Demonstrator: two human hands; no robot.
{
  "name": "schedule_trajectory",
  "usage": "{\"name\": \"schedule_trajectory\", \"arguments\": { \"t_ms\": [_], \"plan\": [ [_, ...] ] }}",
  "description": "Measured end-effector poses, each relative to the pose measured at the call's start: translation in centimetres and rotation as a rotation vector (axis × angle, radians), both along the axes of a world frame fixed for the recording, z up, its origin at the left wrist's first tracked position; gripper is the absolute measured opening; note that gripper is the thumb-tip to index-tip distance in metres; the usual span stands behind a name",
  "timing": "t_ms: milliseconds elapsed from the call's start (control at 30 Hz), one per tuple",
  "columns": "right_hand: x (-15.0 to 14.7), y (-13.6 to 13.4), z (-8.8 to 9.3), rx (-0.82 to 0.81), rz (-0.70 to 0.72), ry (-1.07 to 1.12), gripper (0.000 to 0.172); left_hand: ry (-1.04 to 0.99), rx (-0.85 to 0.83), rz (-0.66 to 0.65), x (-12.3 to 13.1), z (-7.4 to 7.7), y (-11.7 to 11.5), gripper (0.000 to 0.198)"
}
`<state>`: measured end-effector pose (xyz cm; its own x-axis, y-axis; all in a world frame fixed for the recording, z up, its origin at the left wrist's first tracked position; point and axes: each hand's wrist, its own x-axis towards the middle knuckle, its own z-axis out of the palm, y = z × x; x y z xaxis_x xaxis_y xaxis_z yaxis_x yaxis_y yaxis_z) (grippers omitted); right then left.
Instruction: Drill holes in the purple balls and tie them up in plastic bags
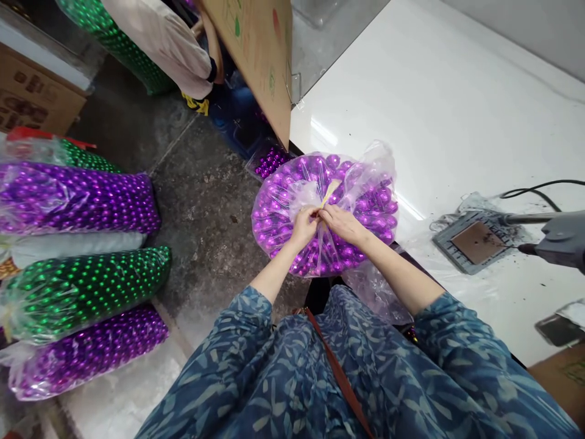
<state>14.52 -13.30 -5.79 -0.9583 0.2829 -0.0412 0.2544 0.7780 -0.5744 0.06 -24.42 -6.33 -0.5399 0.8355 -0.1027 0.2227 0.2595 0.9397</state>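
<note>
A clear plastic bag full of shiny purple beads or balls is in front of me, partly over the white table's edge. Its top is gathered at the middle, with loose plastic bunched to one side. A pale yellow tie strip sticks up from the gathered neck. My left hand is closed, fingertips pinched on the strip at the neck. Right beside it, my right hand pinches the same strip, so the fingertips of both hands meet. The exact grip is hidden behind the fingers.
A cardboard box stands at the table corner; beyond it sits another person. Filled purple bags and a green bag lie at left. On the white table are a soldering-iron-like tool, a stained pad and a phone.
</note>
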Motion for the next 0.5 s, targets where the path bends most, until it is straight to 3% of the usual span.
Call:
{"name": "schedule_trajectory", "arguments": {
  "t_ms": [100, 200, 333, 433, 500],
  "plan": [
    [-0.6, 0.1, 0.0, 0.023, 0.044, 0.04, 0.044, 0.294, -0.008, -0.149, -0.6, -0.1, -0.3, 0.015],
    [-1.2, 0.8, -0.2, 0.029, 0.045, 0.08, 0.053, 0.299, 0.024, -0.112, -0.7, -0.4, -0.9, 0.014],
    [-1.1, 1.7, 0.0, 0.019, 0.062, 0.075, 0.054, -0.021, 0.026, 0.082, -0.2, -0.6, -1.3, 0.003],
    [-0.1, 1.4, 0.6, -0.008, 0.077, 0.076, 0.057, -0.325, 0.016, 0.204, -0.2, -0.6, -1.2, 0.015],
    [0.7, 0.8, 0.9, -0.035, 0.086, 0.082, 0.057, -0.443, 0.009, 0.219, -0.3, -0.6, -1.0, 0.024]
  ]
}}
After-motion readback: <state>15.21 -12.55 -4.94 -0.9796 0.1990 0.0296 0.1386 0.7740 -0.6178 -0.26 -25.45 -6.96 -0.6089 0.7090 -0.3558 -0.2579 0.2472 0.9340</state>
